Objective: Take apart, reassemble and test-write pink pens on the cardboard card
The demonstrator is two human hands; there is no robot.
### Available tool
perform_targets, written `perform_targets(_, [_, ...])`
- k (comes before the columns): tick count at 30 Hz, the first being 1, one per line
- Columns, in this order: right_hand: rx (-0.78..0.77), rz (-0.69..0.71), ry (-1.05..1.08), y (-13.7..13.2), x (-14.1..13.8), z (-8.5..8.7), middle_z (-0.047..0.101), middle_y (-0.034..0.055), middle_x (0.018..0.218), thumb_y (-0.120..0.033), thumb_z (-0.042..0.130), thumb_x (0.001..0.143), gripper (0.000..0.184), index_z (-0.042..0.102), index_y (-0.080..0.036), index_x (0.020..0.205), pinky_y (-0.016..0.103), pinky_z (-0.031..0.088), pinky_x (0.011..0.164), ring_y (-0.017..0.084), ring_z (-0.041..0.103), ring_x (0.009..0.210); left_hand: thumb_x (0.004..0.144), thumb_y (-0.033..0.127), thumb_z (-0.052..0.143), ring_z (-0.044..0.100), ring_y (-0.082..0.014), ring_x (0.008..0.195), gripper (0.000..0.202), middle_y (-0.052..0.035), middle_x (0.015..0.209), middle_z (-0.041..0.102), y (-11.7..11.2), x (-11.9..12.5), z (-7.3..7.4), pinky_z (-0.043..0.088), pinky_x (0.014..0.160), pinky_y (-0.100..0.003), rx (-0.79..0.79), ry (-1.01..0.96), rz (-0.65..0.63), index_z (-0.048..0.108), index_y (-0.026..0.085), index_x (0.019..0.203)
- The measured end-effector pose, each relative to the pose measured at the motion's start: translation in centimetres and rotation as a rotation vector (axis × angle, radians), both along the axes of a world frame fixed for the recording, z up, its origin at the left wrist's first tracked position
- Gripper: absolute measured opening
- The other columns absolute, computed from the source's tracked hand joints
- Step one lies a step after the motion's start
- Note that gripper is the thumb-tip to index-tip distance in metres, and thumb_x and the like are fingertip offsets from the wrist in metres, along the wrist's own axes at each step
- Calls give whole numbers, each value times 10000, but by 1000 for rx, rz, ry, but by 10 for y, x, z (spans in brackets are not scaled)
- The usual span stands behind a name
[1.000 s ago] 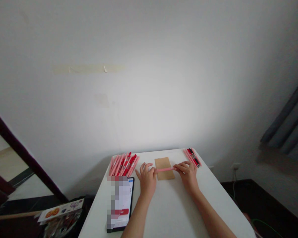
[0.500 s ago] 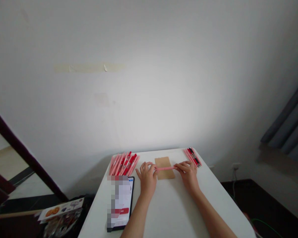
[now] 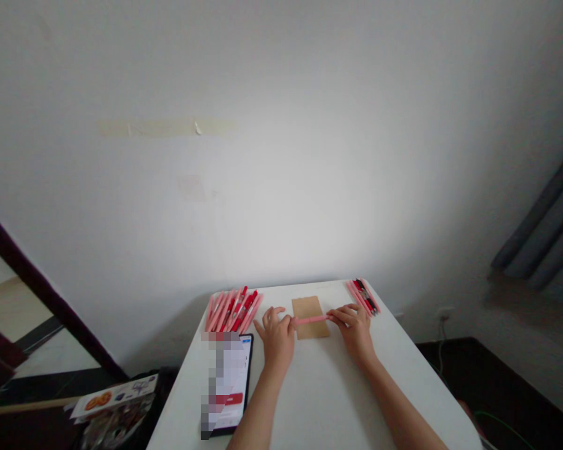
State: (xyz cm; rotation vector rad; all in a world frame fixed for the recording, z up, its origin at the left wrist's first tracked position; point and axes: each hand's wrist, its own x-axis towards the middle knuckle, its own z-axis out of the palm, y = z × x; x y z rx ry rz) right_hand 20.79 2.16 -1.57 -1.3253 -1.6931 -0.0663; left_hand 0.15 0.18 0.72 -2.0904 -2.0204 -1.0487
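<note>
A slim pink pen (image 3: 311, 320) lies level across a brown piece of cardboard (image 3: 312, 306), its ends toward my two hands. My right hand (image 3: 352, 326) pinches the pen's right end between thumb and fingers. At the left end, my left hand (image 3: 278, 334) has its fingertips closed on the pen, while some of its other fingers are raised and bent. Part of each pen end is hidden by the fingers.
Several pink and red pens (image 3: 234, 309) lie bunched at the table's back left. A smaller group of pink, red and black pens (image 3: 363, 297) lies at the back right. A phone (image 3: 234, 381) rests left of my left forearm on the white table (image 3: 328, 400).
My left hand has shifted slightly, with some fingers lifting and spreading away from the pen. The right hand keeps its pinch, and the pen stays over the cardboard.
</note>
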Motion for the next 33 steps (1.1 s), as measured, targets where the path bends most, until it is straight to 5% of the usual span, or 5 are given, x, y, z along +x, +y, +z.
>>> perform_targets(8, [-41,-7,14,0,0,1,732,35,875,-545,430,915,401,756,-313,893,419,309,881,266,513,956,828,306,587,447,-276,1232,181,-54,1206,600,-2,1,3,194,1065,-689,13,-75,-44,662,295,993])
perform_targets(15, [-64,-5,20,0,-1,1,730,34,881,-530,449,911,373,757,-322,890,429,307,891,269,514,963,840,279,558,459,-260,1212,107,-46,1198,603,-3,0,4,197,1062,-683,-7,-76,-56,663,259,854])
perform_targets(26, [-49,23,6,1,0,1,731,43,870,-508,472,905,345,758,-314,893,423,326,887,268,525,955,903,361,446,477,-262,1181,336,-53,1178,612,3,-1,-4,204,1066,-683,-9,-57,-17,685,225,710])
perform_targets(33, [-35,6,16,2,1,-1,732,43,856,-523,452,909,373,758,-311,878,412,343,852,271,529,942,821,339,593,468,-264,1196,224,-53,1207,592,2,-1,-1,214,1067,-668,-1,-129,-58,654,303,1034])
